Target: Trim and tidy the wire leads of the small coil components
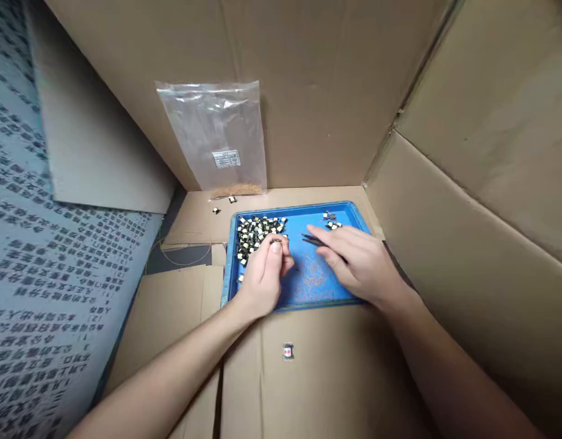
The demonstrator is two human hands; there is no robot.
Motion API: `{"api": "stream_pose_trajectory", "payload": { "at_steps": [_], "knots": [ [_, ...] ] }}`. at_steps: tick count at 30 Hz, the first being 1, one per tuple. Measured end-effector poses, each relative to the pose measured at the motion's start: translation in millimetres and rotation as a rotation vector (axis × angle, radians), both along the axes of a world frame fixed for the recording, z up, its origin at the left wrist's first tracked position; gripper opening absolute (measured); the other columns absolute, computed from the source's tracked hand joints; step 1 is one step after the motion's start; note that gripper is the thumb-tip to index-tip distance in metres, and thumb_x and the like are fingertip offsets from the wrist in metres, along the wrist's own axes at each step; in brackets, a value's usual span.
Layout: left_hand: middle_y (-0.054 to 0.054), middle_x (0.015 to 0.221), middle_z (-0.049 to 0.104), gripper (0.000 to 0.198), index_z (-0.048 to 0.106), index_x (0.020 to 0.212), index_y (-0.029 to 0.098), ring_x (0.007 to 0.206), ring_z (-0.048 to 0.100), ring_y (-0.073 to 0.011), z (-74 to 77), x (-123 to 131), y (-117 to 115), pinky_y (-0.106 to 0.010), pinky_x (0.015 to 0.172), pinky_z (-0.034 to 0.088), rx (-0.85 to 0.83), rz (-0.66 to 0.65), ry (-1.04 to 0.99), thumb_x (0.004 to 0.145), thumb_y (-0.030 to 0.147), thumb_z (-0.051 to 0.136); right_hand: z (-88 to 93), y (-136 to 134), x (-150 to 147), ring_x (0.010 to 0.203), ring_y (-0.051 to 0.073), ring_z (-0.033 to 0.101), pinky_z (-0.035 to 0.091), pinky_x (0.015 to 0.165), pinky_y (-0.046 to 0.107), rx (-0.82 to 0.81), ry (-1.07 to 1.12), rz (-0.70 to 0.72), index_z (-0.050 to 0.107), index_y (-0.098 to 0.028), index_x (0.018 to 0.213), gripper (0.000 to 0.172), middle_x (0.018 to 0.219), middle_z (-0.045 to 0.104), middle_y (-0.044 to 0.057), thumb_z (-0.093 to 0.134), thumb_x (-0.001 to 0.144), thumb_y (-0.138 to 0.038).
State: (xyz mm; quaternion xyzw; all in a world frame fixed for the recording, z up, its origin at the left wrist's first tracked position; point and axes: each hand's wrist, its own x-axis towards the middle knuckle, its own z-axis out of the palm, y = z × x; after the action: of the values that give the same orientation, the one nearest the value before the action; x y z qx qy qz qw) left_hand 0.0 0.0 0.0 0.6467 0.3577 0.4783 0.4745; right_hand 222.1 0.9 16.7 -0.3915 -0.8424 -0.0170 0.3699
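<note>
Cardboard work surface (326,378), plain and tan, formed the ground nearest you. On it, between your forearms, lay one component (288,351) with a pink mark, set apart from the rest, possibly so that it would not be mixed with them. Beyond it stood the blue tray (303,221), over which you worked; its raised rim presumably served to contain small pieces. Your left hand (265,274) pinched a small part (276,241) between thumb and fingertip, a grip suited to steadying so slight a thing. Your right hand (365,262) gripped a dark, slender tool (310,239), apparently tweezers, its tips directed toward the left hand; whether those tips met could not be told. Thin orange scraps (312,274) littered the tray floor between and below your hands. Farther back, black-and-pale components (255,235) crowded the tray's left side, while a smaller group (334,225) lay at the far right, seemingly held separate. Past the tray, two loose components (224,205) lay near a clear bag (216,122), which leaned upright against the cardboard wall (308,91).
</note>
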Motion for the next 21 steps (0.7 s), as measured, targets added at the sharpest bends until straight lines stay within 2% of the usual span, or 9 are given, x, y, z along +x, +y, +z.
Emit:
{"api": "stream_pose_trajectory", "payload": {
  "at_steps": [7, 15, 21],
  "knots": [
    [0.005, 0.067, 0.044, 0.037, 0.050, 0.097, 0.021, 0.059, 0.038, -0.0122, -1.6, 0.5, -0.9, -0.028, 0.059, 0.033, 0.013, -0.026, 0.003, 0.114, 0.050, 0.034, -7.0, -8.4, -19.9, 0.091, 0.023, 0.074, 0.055, 0.085, 0.039, 0.017, -0.020, -0.025, 0.065, -0.012, 0.144, 0.040, 0.102, 0.081, 0.010, 0.051, 0.112, -0.031],
    [0.004, 0.069, 0.047, 0.039, 0.049, 0.093, 0.020, 0.061, 0.041, -0.0114, 0.0, 0.8, -1.9, -0.028, 0.062, 0.036, 0.041, -0.032, 0.036, 0.114, 0.049, 0.034, -8.9, -8.4, -21.2, 0.089, 0.023, 0.072, 0.054, 0.083, 0.038, 0.028, -0.028, -0.017, 0.063, -0.012, 0.146, 0.040, 0.101, 0.080, 0.010, 0.053, 0.111, -0.028],
    [0.005, 0.069, 0.047, 0.040, 0.052, 0.097, 0.019, 0.060, 0.041, -0.0118, -1.2, 0.5, -2.2, -0.028, 0.062, 0.037, 0.049, -0.033, 0.062, 0.113, 0.051, 0.033, -8.8, -10.5, -25.9, 0.080, 0.021, 0.069, 0.053, 0.078, 0.035, 0.056, -0.042, -0.020, 0.065, -0.011, 0.145, 0.040, 0.091, 0.078, 0.007, 0.053, 0.111, -0.029]
  ]
}}
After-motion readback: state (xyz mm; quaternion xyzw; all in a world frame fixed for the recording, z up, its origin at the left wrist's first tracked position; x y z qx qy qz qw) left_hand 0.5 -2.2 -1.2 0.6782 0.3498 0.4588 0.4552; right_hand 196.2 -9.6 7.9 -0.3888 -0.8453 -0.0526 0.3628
